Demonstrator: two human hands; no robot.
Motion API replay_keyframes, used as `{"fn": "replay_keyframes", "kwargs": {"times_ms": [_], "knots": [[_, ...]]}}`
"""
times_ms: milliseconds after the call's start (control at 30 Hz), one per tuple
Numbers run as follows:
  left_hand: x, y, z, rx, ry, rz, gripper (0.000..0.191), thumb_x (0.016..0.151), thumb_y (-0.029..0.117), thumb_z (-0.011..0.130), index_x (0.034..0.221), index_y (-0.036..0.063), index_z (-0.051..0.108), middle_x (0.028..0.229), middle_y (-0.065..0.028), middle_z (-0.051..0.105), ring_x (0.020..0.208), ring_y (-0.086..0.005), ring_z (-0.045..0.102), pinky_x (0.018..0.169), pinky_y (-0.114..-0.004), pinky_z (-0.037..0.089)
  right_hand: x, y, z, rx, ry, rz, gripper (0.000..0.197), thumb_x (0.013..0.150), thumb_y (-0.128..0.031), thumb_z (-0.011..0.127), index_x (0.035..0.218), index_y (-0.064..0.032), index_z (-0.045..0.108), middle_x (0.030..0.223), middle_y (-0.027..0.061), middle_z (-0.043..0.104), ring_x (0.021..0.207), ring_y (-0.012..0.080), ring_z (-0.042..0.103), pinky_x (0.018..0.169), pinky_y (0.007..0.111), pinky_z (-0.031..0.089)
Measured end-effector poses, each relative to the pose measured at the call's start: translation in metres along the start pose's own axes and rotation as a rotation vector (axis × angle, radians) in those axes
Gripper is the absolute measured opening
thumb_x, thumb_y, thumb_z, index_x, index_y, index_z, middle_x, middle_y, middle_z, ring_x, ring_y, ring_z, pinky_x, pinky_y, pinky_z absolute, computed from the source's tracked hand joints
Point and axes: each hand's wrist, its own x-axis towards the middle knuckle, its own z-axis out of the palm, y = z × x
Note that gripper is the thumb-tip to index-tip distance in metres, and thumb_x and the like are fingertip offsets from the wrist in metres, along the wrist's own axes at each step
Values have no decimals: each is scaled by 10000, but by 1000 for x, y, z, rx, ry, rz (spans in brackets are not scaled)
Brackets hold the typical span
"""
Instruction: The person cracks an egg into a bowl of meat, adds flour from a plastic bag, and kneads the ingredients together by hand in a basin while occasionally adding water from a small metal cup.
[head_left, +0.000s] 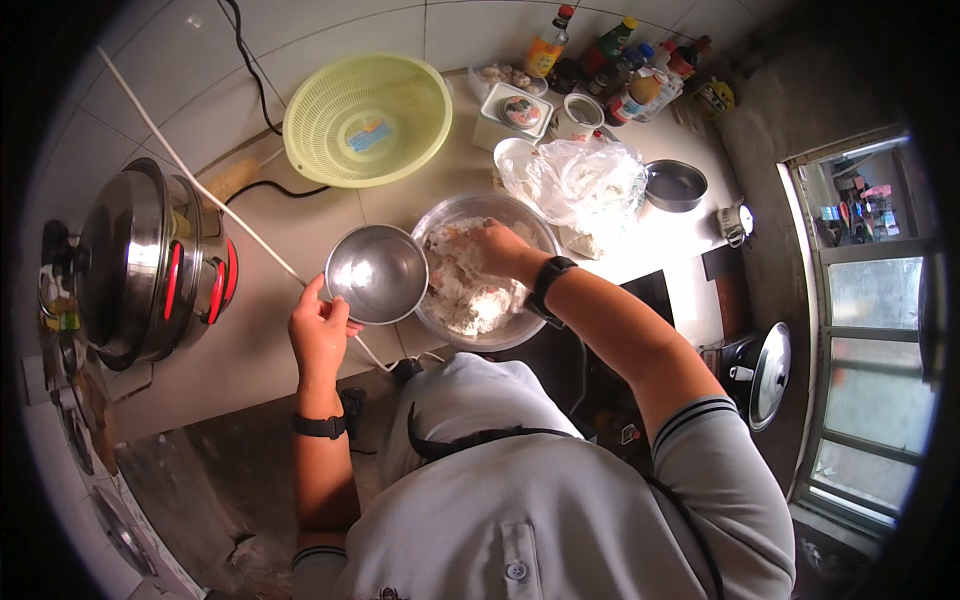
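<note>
My left hand (320, 322) grips the near-left rim of a small stainless steel bowl (377, 274), held tilted beside a larger metal mixing basin (551, 234). Clumpy flour or dough (480, 304), white with uneven lumps, lies in the basin. Into it reaches my right hand (499, 250), its fingers partly hidden among the white clumps at the back; whether they close on any of it I cannot tell. Behind the basin, to the right, an opened clear plastic bag (581, 180) holds white stuff that looks like flour.
A green plastic colander (367, 169) stands at the back left, a steel steamer pot (131, 262) with red handles at the far left. A white cable (225, 206) crosses the counter. Sauce bottles (547, 49), lidded containers (514, 120) and a dark round pan (676, 186) occupy the back right.
</note>
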Motion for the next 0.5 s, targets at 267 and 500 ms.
{"fn": "replay_keyframes", "kwargs": {"times_ms": [267,500], "knots": [[0,-6,-8,-10,13,11,383,839,1,548,1213,-67,504,611,-72,590,496,-177,631,479,-269,506,-47,-82,-27,-156,-148,52,785,686,-224,732,1381,-219,369,1334,209,353,1164,398,448,979,511,356],[3,-5,-5,-4,17,5,386,839,1,549,1218,-53,508,593,-68,584,485,-175,627,475,-266,500,17,-85,-6,-308,-308,59,707,699,-361,727,1321,-187,439,1353,224,379,1233,416,387,908,541,442]]}}
